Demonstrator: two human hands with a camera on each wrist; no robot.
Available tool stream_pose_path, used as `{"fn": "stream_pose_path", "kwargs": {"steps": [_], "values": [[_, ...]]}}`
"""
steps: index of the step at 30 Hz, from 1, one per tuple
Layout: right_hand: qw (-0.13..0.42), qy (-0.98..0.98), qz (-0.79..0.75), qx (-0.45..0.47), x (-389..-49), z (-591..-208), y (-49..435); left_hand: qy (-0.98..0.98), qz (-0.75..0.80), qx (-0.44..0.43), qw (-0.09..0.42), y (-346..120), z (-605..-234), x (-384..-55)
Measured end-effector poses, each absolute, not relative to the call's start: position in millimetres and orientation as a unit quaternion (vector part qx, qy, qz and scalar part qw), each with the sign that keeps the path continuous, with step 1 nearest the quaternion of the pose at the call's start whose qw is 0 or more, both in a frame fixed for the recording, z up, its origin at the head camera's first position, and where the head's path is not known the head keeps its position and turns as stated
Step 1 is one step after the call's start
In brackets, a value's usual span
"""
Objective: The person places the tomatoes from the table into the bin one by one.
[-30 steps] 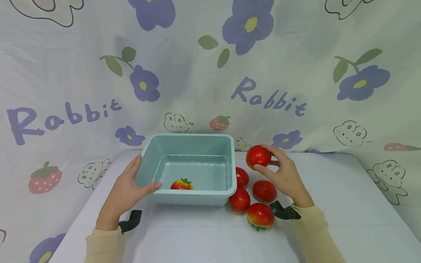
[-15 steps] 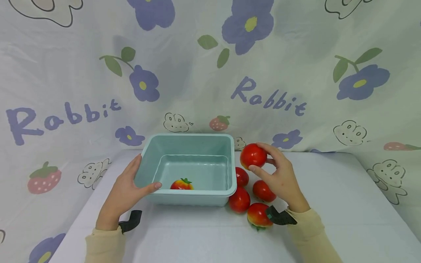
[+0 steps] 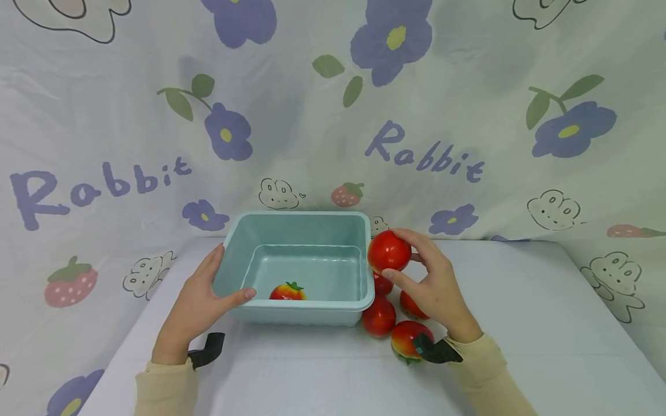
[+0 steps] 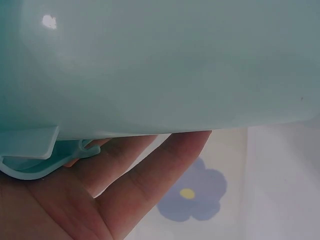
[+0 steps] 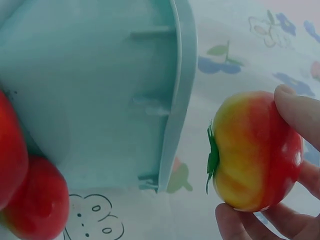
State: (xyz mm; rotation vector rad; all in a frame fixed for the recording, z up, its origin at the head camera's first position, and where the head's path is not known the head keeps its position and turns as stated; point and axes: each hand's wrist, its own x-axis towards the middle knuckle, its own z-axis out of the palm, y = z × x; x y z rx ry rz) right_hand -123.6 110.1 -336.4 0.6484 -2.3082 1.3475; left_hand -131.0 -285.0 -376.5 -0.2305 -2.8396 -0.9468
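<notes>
A light blue-green plastic bin (image 3: 304, 315) stands on the table with one tomato (image 3: 288, 291) inside, partly hidden by the front wall. My left hand (image 3: 202, 294) holds the bin's front left corner, thumb at the front rim and fingers along the outer left wall (image 4: 165, 75). Raised beside the bin's right rim, a glossy red tomato (image 3: 389, 251) is gripped between the thumb and fingers of my right hand (image 3: 434, 283). Its yellow side and green leafy top (image 5: 213, 157) face the bin in the right wrist view.
Right of the bin lie several more tomatoes: one (image 3: 383, 284) against its wall, one (image 3: 378, 316) by the front corner, one (image 3: 411, 340) nearer me, and one (image 3: 413, 305) partly behind my right hand. A patterned cloth (image 3: 322, 127) hangs behind the table.
My right hand has carried its tomato leftward to the bin's right rim, rising slightly and then lowering. My left hand and the bin have stayed in place.
</notes>
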Motion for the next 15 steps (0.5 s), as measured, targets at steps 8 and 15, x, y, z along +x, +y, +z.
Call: {"fn": "stream_pose_path", "kwargs": {"steps": [8, 15], "values": [[0.189, -0.812, 0.490, 0.254, -135.0, -361.2, 108.7, -0.944, -0.313, -0.079, 0.071, -285.1, -377.5, -130.7], [0.192, -0.812, 0.479, 0.273, -138.2, -373.6, 103.1, -0.944, -0.312, -0.077, 0.073, -284.6, -377.5, -130.6]]}}
